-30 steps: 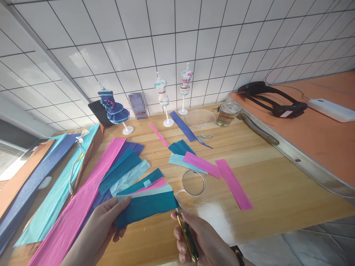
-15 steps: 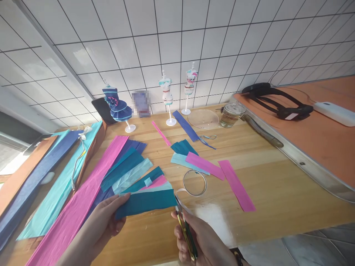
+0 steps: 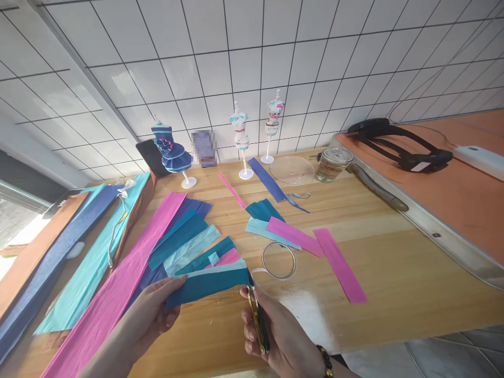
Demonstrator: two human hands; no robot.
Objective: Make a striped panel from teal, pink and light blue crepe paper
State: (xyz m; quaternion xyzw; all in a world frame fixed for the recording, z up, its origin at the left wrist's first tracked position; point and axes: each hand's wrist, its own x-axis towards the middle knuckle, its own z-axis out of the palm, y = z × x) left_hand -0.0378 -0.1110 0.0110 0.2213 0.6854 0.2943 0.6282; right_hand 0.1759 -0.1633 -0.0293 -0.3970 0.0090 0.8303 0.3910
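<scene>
My left hand [image 3: 147, 315] pinches the left end of a dark teal crepe paper strip [image 3: 208, 283], thumb on top, holding it level above the wooden table [image 3: 394, 273]. My right hand [image 3: 275, 331] is closed around a pair of yellow-and-green scissors [image 3: 258, 320]. Their blades point up at the strip's right end and touch its edge. A clear tape ring [image 3: 279, 260] lies just beyond the scissors.
Long pink [image 3: 118, 294], blue and teal paper strips lie at left. Short pink strips [image 3: 340, 265] sit mid-table. Three small mannequin stands, one in a blue dress [image 3: 171, 155], line the tiled wall. A glass jar [image 3: 331, 164], clear lid [image 3: 292, 169] and orange surface with black headset [image 3: 397, 147] are at right.
Both hands with the teal strip and scissors have risen slightly in view and shifted right as the camera tilted. The scissor blades stay at the strip's right end.
</scene>
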